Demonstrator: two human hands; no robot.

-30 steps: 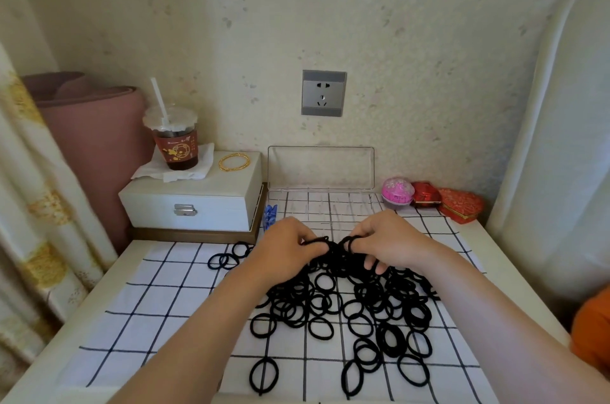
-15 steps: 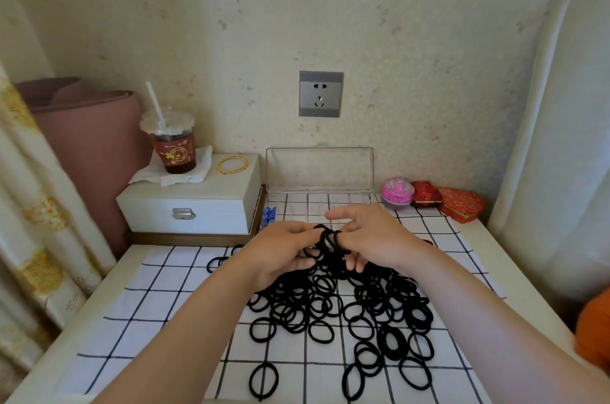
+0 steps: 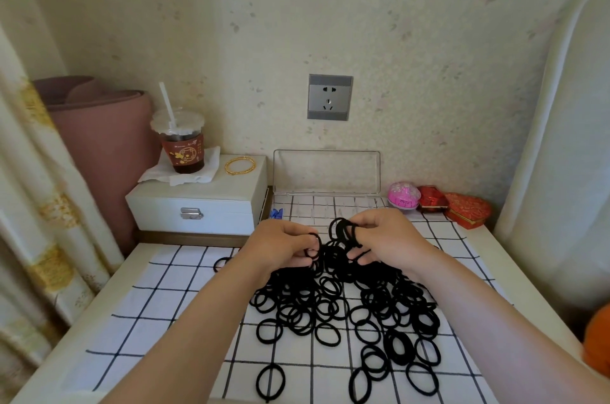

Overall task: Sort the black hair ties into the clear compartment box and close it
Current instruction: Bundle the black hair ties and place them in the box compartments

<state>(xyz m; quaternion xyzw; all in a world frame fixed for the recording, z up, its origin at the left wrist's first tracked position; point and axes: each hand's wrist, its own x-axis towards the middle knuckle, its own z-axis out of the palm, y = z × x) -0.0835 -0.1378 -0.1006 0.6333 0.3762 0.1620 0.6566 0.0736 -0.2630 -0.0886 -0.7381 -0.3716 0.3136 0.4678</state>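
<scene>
A heap of black hair ties (image 3: 350, 311) lies spread on the white checked cloth (image 3: 158, 304). My left hand (image 3: 280, 246) pinches a hair tie just above the far edge of the heap. Close beside it, my right hand (image 3: 386, 238) holds a small bunch of hair ties (image 3: 341, 230) looped over its fingers. Behind both hands the clear compartment box (image 3: 326, 202) stands open, its lid (image 3: 326, 170) upright against the wall. Its compartments look empty where they show.
A white jewellery box (image 3: 198, 205) at the back left carries an iced drink with a straw (image 3: 181, 146) and a gold bangle (image 3: 240, 165). A pink case (image 3: 403, 195) and red boxes (image 3: 462, 207) sit at the back right. A curtain hangs on the left.
Both hands have lifted slightly and drawn apart. The right hand now carries a bunch of ties on its fingers, and the left pinches a separate tie.
</scene>
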